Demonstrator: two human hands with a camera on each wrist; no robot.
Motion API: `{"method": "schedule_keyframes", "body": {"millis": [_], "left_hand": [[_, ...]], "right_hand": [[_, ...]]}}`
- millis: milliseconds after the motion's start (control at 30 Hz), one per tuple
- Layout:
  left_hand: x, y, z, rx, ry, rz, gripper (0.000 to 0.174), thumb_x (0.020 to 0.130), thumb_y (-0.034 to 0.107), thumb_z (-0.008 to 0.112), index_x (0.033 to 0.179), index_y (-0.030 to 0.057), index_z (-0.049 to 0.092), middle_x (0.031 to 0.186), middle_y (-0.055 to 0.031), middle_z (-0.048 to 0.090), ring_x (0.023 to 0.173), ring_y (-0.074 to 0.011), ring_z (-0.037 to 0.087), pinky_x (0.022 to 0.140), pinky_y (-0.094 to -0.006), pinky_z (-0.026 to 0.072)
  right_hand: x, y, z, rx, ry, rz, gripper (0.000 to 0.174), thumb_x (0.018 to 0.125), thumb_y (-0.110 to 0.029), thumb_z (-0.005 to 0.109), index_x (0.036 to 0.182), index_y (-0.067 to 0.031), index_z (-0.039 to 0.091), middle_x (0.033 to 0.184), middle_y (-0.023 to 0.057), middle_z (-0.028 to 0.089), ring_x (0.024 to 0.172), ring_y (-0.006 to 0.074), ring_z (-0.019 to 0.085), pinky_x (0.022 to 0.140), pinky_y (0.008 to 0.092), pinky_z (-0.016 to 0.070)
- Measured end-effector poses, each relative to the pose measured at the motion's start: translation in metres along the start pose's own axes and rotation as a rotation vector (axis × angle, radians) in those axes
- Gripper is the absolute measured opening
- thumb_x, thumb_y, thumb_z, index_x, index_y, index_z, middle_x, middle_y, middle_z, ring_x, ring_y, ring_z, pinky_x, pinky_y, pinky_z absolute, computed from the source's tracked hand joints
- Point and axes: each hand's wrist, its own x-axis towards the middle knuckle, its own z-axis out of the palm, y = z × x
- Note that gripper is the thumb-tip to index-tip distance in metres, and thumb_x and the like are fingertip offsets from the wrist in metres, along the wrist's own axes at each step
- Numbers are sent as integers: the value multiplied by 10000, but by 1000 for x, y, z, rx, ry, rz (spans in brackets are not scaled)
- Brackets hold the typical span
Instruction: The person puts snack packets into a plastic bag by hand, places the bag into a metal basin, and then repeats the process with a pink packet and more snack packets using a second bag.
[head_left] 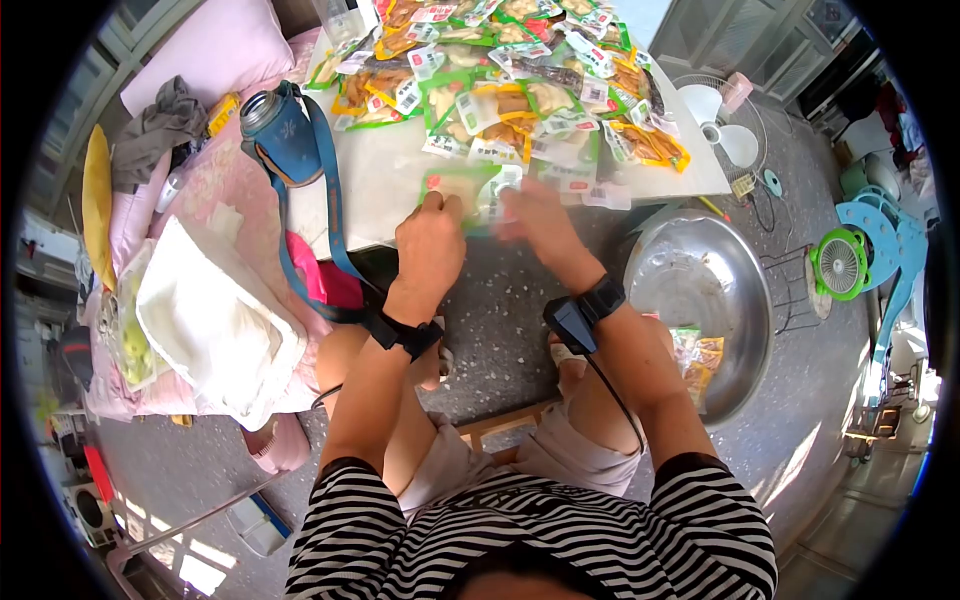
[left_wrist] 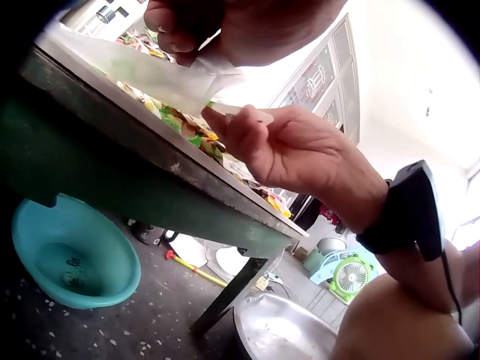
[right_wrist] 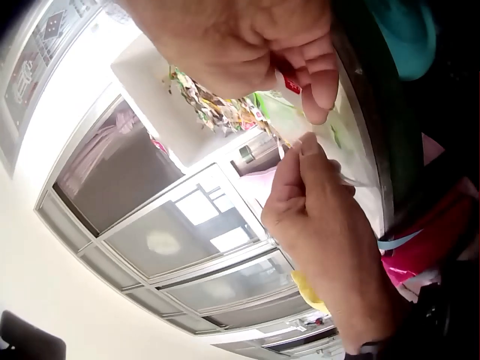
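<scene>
A green-and-clear plastic food pouch (head_left: 455, 188) with a white printed panel is held near the front edge of the table. The left hand (head_left: 430, 245) pinches its near left side between thumb and curled fingers. Motion blurs the right hand (head_left: 548, 232) at the pouch's right end. From the left wrist, the translucent pouch (left_wrist: 161, 81) stretches between both hands, and the right hand (left_wrist: 281, 146) has thumb and fingertips on its edge. A red printed patch of the pouch (right_wrist: 289, 82) shows by the right fingers in the right wrist view.
Many packed food pouches (head_left: 500, 100) are heaped on the white table (head_left: 370, 205). A blue bottle (head_left: 285, 135) with a strap stands at the left. A large metal basin (head_left: 735, 290) holding a few pouches sits at the right. Under the table is a teal basin (left_wrist: 97, 255).
</scene>
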Motion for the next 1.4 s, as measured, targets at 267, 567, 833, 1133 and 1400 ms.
{"method": "schedule_keyframes", "body": {"millis": [267, 567, 833, 1133, 1400], "left_hand": [[2, 4, -11, -59, -55, -52, 197, 784, 21, 579, 972, 27, 634, 786, -166, 577, 685, -367, 608, 600, -443, 489], [4, -3, -15, -83, -52, -22, 176, 716, -11, 569, 886, 28, 596, 792, -169, 577, 689, -375, 614, 601, -451, 500], [6, -12, -19, -22, -45, -63, 54, 784, 42, 593, 834, 25, 608, 777, -158, 586, 662, -370, 608, 587, -446, 491], [3, -8, -18, -36, -48, -56, 57, 787, 56, 615, 831, 20, 609, 793, -166, 598, 682, -375, 607, 601, -445, 492], [9, -10, -18, -44, -66, -117, 124, 770, 46, 621, 886, 24, 657, 793, -170, 607, 738, -382, 594, 655, -448, 473]], "right_hand": [[14, 7, 17, -350, -114, 84, 188, 896, -131, 515, 924, 30, 607, 722, 77, 625, 521, 131, 592, 436, 235, 489], [32, 37, 49, 274, -67, 9, 158, 899, -100, 502, 913, 16, 609, 767, 77, 634, 656, 132, 619, 504, 245, 510], [17, -14, 1, -105, 31, -26, 273, 902, -257, 580, 978, 4, 606, 799, 82, 662, 633, 105, 594, 504, 225, 482], [50, -32, -54, 223, 454, -149, 250, 849, -263, 647, 827, -16, 615, 692, 68, 638, 515, 82, 526, 467, 219, 434], [22, -41, -67, -385, 592, -260, 264, 821, -167, 641, 616, -20, 563, 558, 25, 569, 508, 96, 535, 427, 257, 373]]}}
